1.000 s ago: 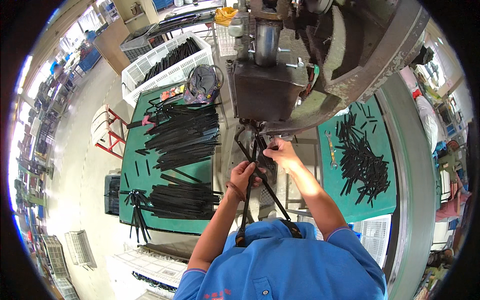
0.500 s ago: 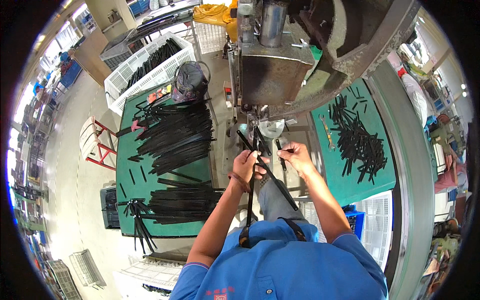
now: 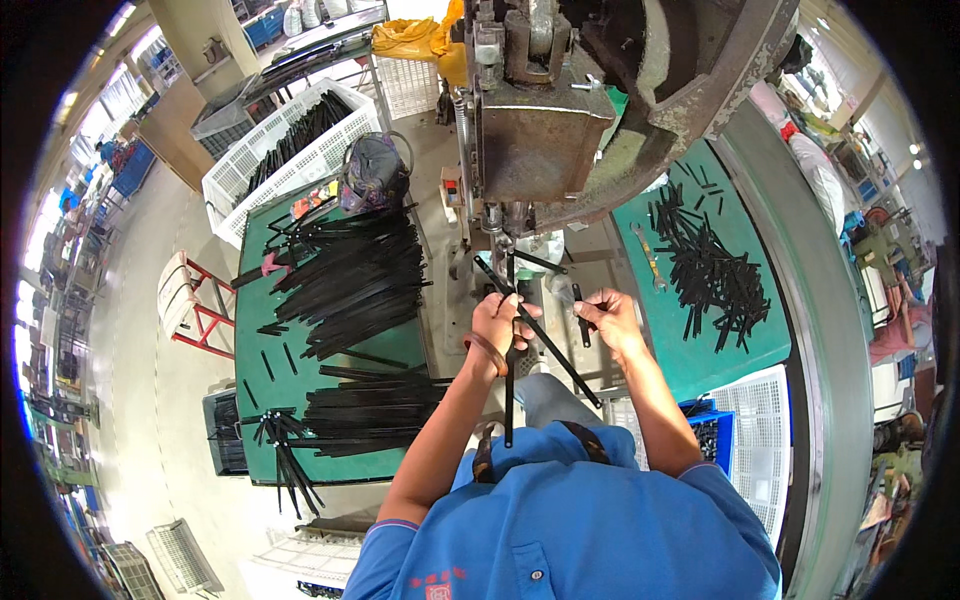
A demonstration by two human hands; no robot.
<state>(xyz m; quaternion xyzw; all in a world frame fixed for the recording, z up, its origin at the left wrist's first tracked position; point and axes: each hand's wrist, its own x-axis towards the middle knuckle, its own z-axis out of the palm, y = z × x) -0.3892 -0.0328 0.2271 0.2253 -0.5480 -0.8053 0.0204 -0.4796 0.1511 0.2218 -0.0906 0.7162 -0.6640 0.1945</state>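
Note:
My left hand (image 3: 497, 325) is closed around long flat black strips that cross each other. One strip (image 3: 566, 365) slants down to the right, and another upright strip (image 3: 510, 400) has its upper end under the press head (image 3: 540, 150). By that end a shorter black strip (image 3: 540, 262) points to the right; whether it is joined there I cannot tell. To the right, my right hand (image 3: 615, 322) pinches a short black strip (image 3: 582, 318) between thumb and fingers, apart from the long ones.
A green table (image 3: 330, 378) on the left bears piles of long black strips (image 3: 360, 280) and a dark bag (image 3: 372, 175). On the right, a green table (image 3: 690, 365) holds a heap of short strips (image 3: 715, 275) and a wrench (image 3: 648, 258). A white crate (image 3: 350, 125) stands far left.
The short strip by the press head has swung from pointing downward to pointing right. My right hand has moved slightly right with its short strip. The view has shifted a little.

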